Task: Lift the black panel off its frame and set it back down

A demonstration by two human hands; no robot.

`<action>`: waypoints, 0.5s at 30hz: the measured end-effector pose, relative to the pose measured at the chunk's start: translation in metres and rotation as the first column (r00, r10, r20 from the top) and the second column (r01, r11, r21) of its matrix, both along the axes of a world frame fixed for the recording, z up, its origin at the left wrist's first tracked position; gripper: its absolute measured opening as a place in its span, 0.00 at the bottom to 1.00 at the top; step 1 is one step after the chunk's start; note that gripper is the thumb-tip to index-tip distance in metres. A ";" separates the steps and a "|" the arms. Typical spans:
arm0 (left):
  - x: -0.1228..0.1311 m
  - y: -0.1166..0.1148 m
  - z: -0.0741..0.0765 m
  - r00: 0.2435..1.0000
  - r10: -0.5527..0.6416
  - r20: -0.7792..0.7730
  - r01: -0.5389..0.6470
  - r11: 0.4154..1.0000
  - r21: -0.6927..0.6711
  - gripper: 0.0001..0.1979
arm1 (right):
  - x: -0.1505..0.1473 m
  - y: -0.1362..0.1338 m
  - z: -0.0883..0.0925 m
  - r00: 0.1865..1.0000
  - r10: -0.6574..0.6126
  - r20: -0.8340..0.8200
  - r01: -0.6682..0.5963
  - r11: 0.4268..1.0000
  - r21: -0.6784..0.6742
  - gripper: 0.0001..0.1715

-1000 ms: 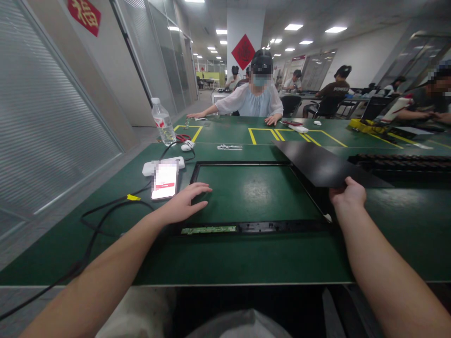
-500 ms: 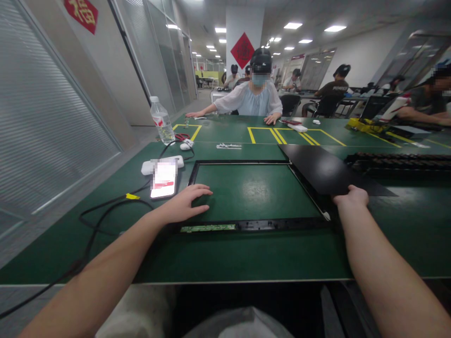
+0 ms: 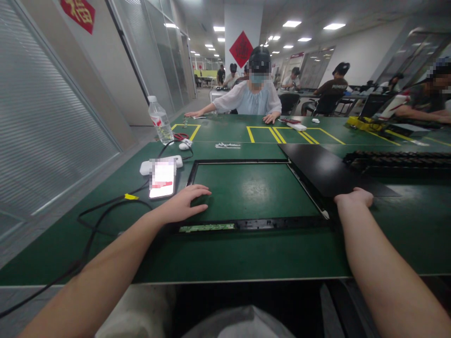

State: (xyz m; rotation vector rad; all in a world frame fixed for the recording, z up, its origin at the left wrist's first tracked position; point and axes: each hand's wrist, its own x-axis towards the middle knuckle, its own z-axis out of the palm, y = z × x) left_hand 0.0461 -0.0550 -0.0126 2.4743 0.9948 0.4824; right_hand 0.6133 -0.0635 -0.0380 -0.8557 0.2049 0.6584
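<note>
A black rectangular frame [image 3: 243, 162] lies flat on the green table [image 3: 246, 256], with a green circuit strip [image 3: 206, 228] along its near edge. My left hand [image 3: 185, 203] rests flat on the frame's left side, fingers stretched out. A black flat panel [image 3: 324, 169] lies to the right of the frame, partly over its right edge. My right hand [image 3: 353, 199] grips the panel's near edge, fingers curled over it.
A phone [image 3: 162, 179] with a lit screen and a white power strip [image 3: 145, 166] lie left of the frame, with black cables [image 3: 102, 213] trailing off. A water bottle [image 3: 159, 120] stands at the back left. A long black rack [image 3: 398, 159] lies at right. A person [image 3: 255, 96] sits opposite; others work behind.
My right hand has lowered the black panel from a raised tilt down onto the table right of the frame. My left hand has stayed in place.
</note>
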 end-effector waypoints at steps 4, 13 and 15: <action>0.000 0.001 -0.001 1.000 -0.002 -0.009 0.002 1.000 0.004 0.23 | -0.009 -0.002 0.007 0.977 -0.208 -0.046 0.196 0.963 -0.183 0.11; 0.000 0.001 -0.002 0.999 0.007 -0.039 -0.006 1.000 0.010 0.23 | -0.018 -0.003 0.017 0.982 -0.188 -0.019 0.180 0.962 -0.206 0.08; 0.000 0.001 -0.002 0.999 0.007 -0.046 -0.006 1.000 0.011 0.23 | -0.018 -0.004 0.015 0.985 -0.170 -0.002 0.166 0.966 -0.198 0.10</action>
